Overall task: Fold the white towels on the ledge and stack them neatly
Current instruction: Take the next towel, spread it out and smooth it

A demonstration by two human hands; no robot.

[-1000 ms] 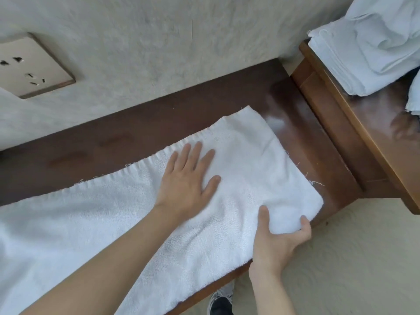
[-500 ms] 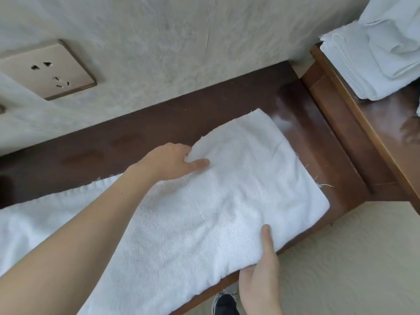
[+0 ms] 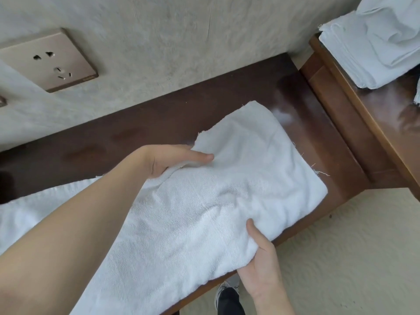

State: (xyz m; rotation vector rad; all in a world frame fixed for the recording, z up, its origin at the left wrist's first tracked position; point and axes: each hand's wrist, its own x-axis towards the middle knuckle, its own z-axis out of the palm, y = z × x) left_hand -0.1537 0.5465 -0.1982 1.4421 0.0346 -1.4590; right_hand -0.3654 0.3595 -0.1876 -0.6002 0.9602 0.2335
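Left hand [image 3: 172,159] pinches far edge of towel [image 3: 227,201] on ledge [image 3: 147,133]; right hand [image 3: 261,267] grips near edge, thumb on top.

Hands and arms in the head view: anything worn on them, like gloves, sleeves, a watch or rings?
Both are bare. The left hand and its forearm show no glove, sleeve or watch up to the frame edge. The right hand is likewise ungloved, its wrist bare where it leaves the picture. No rings show on the visible fingers; some fingers are hidden by the towel.
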